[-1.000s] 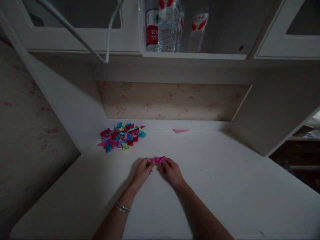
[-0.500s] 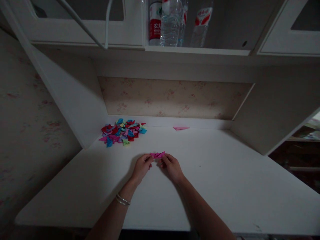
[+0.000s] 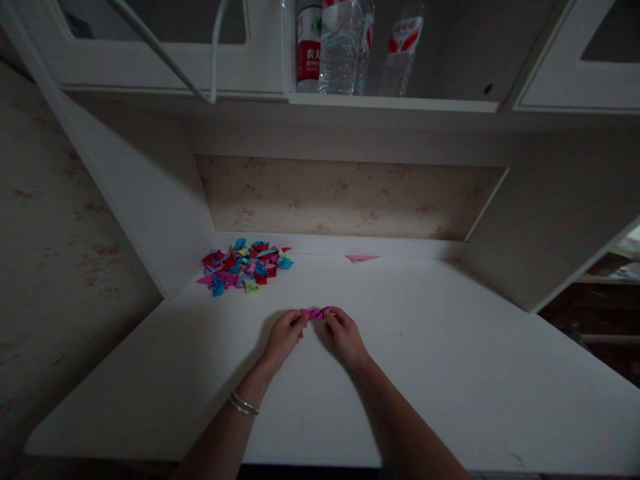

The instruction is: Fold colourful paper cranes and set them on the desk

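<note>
Both hands meet over the middle of a white desk (image 3: 450, 373). A small folded magenta paper piece (image 3: 315, 313) is pinched between them. My left hand (image 3: 284, 336), with bracelets on its wrist, grips the piece's left end with curled fingers. My right hand (image 3: 345, 335) grips the right end the same way. The paper lies low, close to the desk surface. A heap of small folded paper pieces (image 3: 245, 265) in red, blue, pink and green lies at the back left of the desk.
One flat pink paper piece (image 3: 361, 257) lies alone near the back edge. Plastic water bottles (image 3: 340, 47) stand on the shelf above. A white cable (image 3: 215, 53) hangs at the upper left. A side panel closes off the left; an open shelf shows at the right.
The raised tip of the magenta piece has been pressed down flatter between my fingers. Both hands stay in the same place on the desk.
</note>
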Tool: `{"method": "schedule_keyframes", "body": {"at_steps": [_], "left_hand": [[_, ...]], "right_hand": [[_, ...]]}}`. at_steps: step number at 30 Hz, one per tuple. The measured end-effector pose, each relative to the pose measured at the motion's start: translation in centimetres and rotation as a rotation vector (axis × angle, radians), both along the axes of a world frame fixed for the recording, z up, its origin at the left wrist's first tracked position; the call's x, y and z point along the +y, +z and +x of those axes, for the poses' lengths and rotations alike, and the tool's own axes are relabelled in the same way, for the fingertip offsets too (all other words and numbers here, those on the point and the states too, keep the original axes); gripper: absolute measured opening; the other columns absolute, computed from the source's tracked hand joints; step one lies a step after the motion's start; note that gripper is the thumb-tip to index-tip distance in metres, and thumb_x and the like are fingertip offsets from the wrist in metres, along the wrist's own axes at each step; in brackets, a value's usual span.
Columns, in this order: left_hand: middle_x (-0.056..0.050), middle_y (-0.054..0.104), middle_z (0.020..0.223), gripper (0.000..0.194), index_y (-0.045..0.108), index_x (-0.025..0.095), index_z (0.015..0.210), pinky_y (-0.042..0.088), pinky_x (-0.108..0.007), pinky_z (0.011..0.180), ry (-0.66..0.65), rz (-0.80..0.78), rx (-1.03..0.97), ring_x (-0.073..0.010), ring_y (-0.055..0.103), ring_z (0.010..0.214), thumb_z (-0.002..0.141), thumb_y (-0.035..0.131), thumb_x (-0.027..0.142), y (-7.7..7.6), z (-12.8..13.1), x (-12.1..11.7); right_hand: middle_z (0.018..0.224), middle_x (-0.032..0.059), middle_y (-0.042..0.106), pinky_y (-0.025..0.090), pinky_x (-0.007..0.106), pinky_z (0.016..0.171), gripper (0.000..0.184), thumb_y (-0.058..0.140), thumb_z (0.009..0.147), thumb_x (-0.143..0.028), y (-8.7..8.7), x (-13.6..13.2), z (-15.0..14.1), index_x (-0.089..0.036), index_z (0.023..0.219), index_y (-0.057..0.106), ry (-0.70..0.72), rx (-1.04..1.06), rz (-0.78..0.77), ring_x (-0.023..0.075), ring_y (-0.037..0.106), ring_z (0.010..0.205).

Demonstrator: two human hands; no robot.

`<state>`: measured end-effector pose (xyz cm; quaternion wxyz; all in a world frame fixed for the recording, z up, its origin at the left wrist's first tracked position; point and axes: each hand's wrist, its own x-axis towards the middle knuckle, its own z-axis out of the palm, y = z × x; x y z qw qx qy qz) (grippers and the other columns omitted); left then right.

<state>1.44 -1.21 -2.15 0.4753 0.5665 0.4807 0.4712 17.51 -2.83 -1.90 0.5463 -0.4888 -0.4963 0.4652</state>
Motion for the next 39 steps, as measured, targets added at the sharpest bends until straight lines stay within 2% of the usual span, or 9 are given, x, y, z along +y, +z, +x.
{"method": "schedule_keyframes", "body": {"at_steps": [13,20,39], "left_hand": [[0.004,0.05,0.059,0.035,0.062,0.015,0.081,0.03,-0.02,0.042,0.004,-0.014,0.005,-0.0091,0.044,0.049,0.075,0.06,0.049,0.36,0.09,-0.15],[0.003,0.052,0.061,0.036,0.063,0.015,0.084,0.031,-0.02,0.043,-0.005,-0.024,-0.001,-0.009,0.044,0.05,0.076,0.059,0.05,0.45,0.03,-0.2],[0.004,0.05,0.055,0.036,0.061,0.016,0.077,0.031,-0.02,0.043,0.006,-0.035,-0.004,-0.0091,0.043,0.048,0.076,0.058,0.052,0.27,-0.07,-0.17]], "right_hand": [[0.059,-0.0022,0.051,0.034,0.024,0.053,0.033,0.053,0.083,-0.052,-0.4,0.06,0.12,-0.021,0.081,0.064,-0.002,-0.085,0.023,0.0133,0.045,0.055],[0.058,-0.0021,0.051,0.034,0.023,0.052,0.034,0.052,0.083,-0.052,-0.52,0.06,0.16,-0.021,0.08,0.064,-0.007,-0.112,0.028,0.0129,0.045,0.054],[0.058,-0.0024,0.052,0.032,0.024,0.05,0.037,0.05,0.083,-0.055,-0.6,0.05,0.13,-0.021,0.079,0.064,-0.017,-0.132,0.016,0.0126,0.044,0.053]]}}
